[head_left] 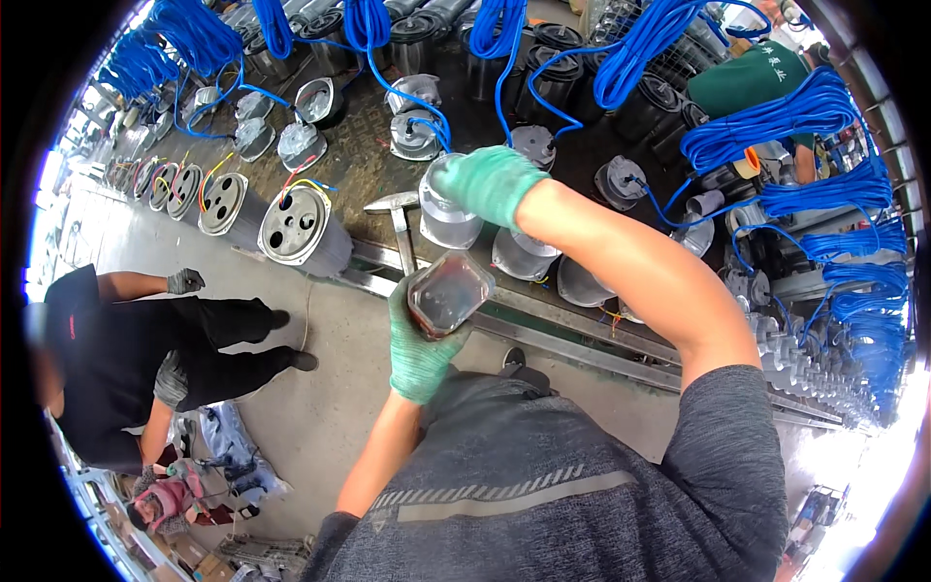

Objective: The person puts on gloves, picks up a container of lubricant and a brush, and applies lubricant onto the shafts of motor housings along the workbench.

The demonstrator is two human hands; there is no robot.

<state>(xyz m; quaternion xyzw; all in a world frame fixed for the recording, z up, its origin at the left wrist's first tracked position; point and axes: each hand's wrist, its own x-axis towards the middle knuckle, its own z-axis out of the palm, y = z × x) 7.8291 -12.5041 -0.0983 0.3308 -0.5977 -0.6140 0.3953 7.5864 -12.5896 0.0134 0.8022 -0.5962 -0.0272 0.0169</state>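
Observation:
My left hand (419, 354), in a green knit glove, is closed around a clear plastic tub (451, 294) in front of my body. Something reddish-brown shows along the tub's inside edge; how full it is I cannot tell. My right hand (493, 182), gloved the same way, reaches across the bench over the top of a grey metal motor housing (450, 225). Its fingers are bent down there and smeared, so what they hold, if anything, does not show. A hammer (401, 233) with a light metal head lies just left of that housing.
Wired motor cylinders (303, 231) line the bench's near edge at left. Metal end caps (415, 136) and blue cable coils (628, 63) fill the bench (364, 160). A person in black (126, 359) stands at left; another in green (752, 82) is across the bench.

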